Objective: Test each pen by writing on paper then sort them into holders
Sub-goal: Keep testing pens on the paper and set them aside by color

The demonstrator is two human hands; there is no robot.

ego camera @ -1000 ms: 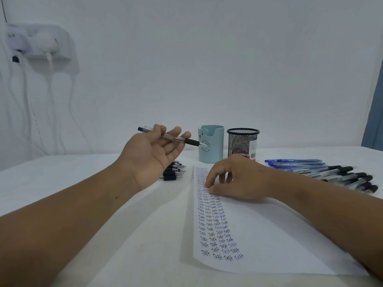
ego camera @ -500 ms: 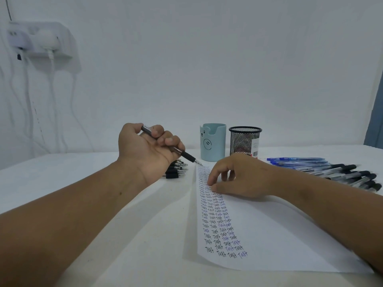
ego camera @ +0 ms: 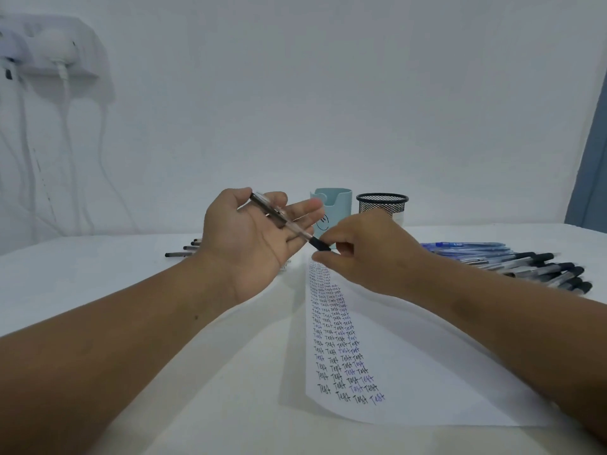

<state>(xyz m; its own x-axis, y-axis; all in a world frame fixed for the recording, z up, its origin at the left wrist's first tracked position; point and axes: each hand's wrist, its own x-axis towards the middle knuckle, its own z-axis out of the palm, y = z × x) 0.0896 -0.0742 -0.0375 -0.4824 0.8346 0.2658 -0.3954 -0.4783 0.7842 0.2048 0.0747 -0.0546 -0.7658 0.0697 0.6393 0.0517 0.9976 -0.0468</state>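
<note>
While over paper [ego camera: 427, 372] mid-frame: left hand [ego camera: 253, 238] open, palm up, pen [ego camera: 285, 221] across fingers; right hand [ego camera: 368, 251] pinching its tip.

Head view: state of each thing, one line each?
left hand: palm up, fingers relaxed, pen lying across them
right hand: pinching pen's dark tip end
pen: off the paper
paper: flat, rows of "Test" written
teal holder: upright
mesh holder: upright

- The paper [ego camera: 427, 372] carries the handwritten word "Test", repeated in rows down its left edge, mostly in black ink, some in blue.
- The teal holder [ego camera: 338, 200] bears a drawn smiling face, partly hidden.
</note>
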